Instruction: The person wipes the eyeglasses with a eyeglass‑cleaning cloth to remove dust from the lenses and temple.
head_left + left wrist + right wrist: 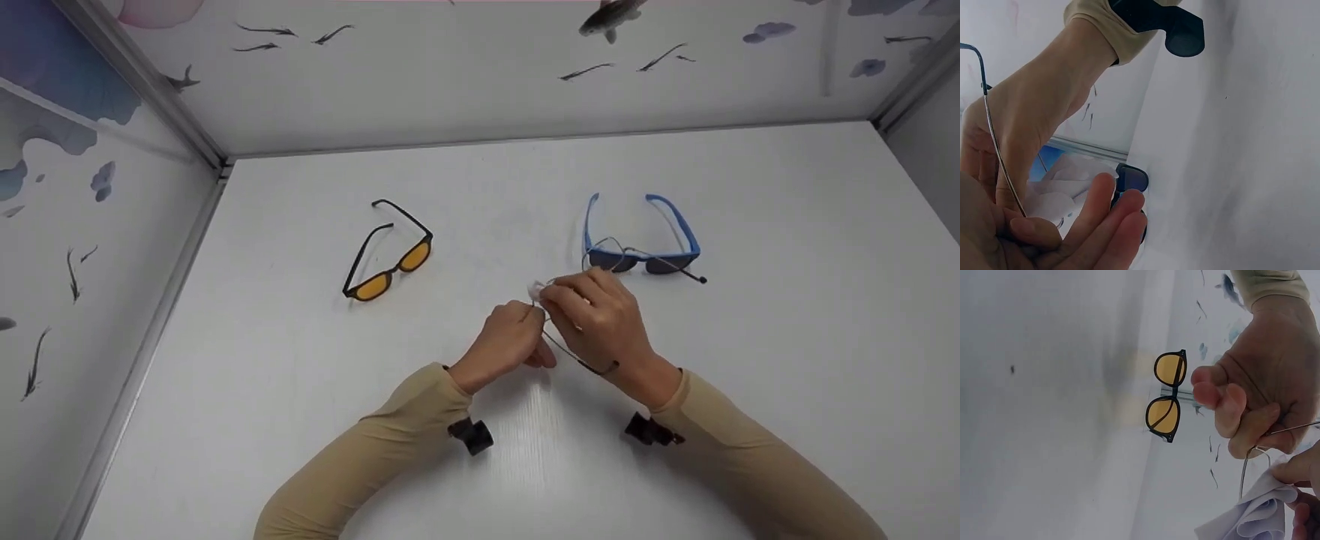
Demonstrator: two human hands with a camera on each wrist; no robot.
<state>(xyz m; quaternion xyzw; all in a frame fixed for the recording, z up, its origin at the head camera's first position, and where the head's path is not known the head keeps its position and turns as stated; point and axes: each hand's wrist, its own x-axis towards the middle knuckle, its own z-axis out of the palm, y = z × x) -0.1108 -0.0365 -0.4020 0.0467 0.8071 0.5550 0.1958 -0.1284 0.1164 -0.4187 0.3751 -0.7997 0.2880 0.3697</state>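
My left hand [510, 336] pinches thin wire-framed glasses [574, 356] between thumb and finger; the hold shows in the right wrist view. One temple [995, 138] runs down toward the left thumb in the left wrist view, and the other reaches out over the blue sunglasses. My right hand [600, 311] holds a pale, folded cloth [1258, 514] in its fingers, bunched against the wire frame. Most of the lens area is hidden by the cloth and fingers. Both hands are close together above the white table [247, 360].
Black-framed glasses with orange lenses [373, 287] lie on the table to the left, temples unfolded. Beyond my right hand rest blue sunglasses [682, 225] with dark lenses. Panels printed with fish [607, 19] stand along the table's back and left sides.
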